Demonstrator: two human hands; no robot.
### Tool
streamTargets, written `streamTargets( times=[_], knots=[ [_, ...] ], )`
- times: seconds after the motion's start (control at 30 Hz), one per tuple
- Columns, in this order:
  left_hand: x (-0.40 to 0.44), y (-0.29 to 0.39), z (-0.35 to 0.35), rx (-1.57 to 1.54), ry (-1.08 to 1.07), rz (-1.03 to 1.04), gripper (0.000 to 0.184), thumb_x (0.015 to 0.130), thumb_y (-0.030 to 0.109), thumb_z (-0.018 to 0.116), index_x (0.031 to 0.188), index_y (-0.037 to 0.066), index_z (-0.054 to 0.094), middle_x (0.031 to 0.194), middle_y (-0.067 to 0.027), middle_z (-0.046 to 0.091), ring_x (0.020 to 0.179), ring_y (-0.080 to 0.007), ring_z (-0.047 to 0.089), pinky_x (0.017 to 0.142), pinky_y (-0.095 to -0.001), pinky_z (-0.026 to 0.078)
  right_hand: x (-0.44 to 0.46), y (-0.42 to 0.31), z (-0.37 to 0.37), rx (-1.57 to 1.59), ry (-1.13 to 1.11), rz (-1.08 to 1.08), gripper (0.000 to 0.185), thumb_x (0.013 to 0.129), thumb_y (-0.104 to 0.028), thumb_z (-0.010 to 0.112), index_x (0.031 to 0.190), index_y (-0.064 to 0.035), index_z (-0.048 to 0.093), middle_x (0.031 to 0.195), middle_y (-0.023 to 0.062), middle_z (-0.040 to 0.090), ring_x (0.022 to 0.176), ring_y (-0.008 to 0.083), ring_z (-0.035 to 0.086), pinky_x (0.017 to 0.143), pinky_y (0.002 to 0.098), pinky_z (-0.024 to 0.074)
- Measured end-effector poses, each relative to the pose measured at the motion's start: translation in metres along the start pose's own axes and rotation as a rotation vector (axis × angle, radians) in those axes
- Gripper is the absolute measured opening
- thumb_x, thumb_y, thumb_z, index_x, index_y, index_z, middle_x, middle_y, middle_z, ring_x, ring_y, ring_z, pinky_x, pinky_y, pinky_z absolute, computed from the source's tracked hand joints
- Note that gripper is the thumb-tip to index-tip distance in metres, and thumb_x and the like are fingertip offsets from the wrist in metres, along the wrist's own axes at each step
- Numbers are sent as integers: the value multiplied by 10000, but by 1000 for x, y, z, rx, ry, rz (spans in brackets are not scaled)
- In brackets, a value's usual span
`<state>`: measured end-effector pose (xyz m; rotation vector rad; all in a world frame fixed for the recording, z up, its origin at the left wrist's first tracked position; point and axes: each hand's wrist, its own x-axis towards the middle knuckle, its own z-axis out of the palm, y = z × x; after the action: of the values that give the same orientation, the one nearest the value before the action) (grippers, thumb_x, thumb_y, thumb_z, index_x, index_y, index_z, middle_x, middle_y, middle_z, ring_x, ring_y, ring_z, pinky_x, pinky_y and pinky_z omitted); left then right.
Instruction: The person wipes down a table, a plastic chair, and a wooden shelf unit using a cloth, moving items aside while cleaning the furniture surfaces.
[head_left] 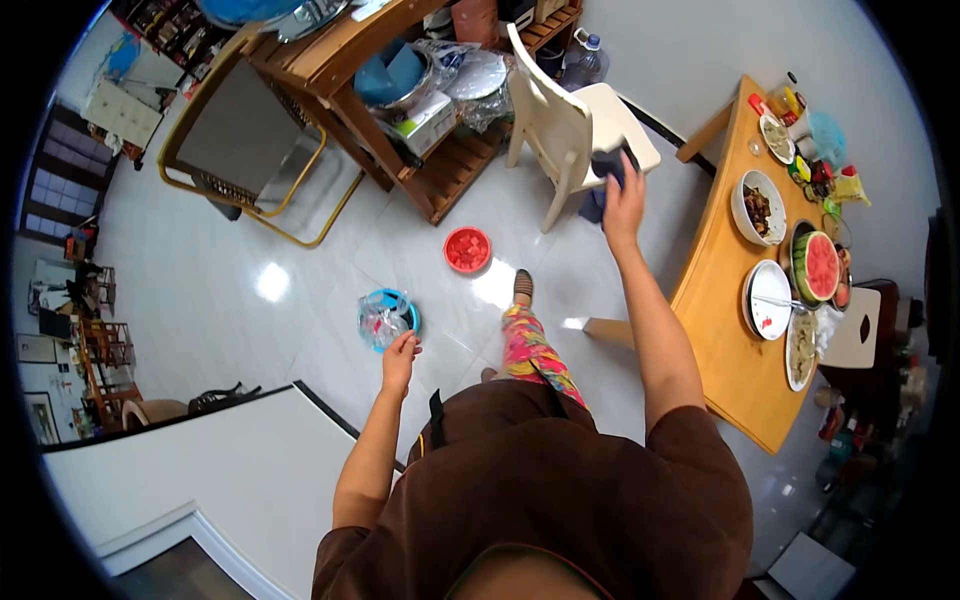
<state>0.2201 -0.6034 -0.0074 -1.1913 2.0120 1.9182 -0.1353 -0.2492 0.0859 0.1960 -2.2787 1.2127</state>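
Note:
My right hand is raised out to the right, fingers closed on a dark cloth in front of the cream plastic chair. Part of the dark fabric hangs beneath the fingers. My left hand is lowered on the other side, its fingers loosely curled together with nothing seen in them. Just beyond it on the floor is a blue bin with clear plastic wrapping inside. A red bowl holding red chunks sits on the floor, ahead of my striped slipper.
To the right, a wooden table carries a cut watermelon, a bowl of dark food, stacked white plates and several jars. A folding chair and a wooden shelf unit stand ahead to the left.

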Motion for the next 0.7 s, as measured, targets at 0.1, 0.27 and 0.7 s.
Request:
streamTargets(
  times=[0.1, 0.27, 0.7],
  knots=[
    [32, 31, 20, -1, -18, 42, 381, 993, 235, 572, 1296, 6, 605, 1063, -60, 702, 899, -145, 646, 807, -278, 472, 74, -26, 47, -78, 23, -167, 468, 898, -114, 624, 1361, -132, 557, 1344, 244, 503, 1246, 402, 498, 1047, 447, 409],
    [101, 80, 64, 24, -72, 72, 345, 1005, 214, 549, 1291, 28, 606, 1103, -79, 699, 915, -146, 651, 803, -268, 496, 134, 23, 143, -625, -278, -250, 350, 913, -169, 570, 1254, -173, 650, 1079, 166, 584, 974, 382, 576, 843, 445, 482],
    [276, 327, 261, 84, -31, 502, 500, 1015, 283, 561, 1416, -7, 487, 1286, -112, 625, 1118, -159, 593, 916, -278, 463, 236, 69, 213, 122, -791, 87, 511, 953, -340, 572, 1387, -75, 514, 1217, 241, 636, 1119, 383, 614, 961, 427, 477]
  ],
)
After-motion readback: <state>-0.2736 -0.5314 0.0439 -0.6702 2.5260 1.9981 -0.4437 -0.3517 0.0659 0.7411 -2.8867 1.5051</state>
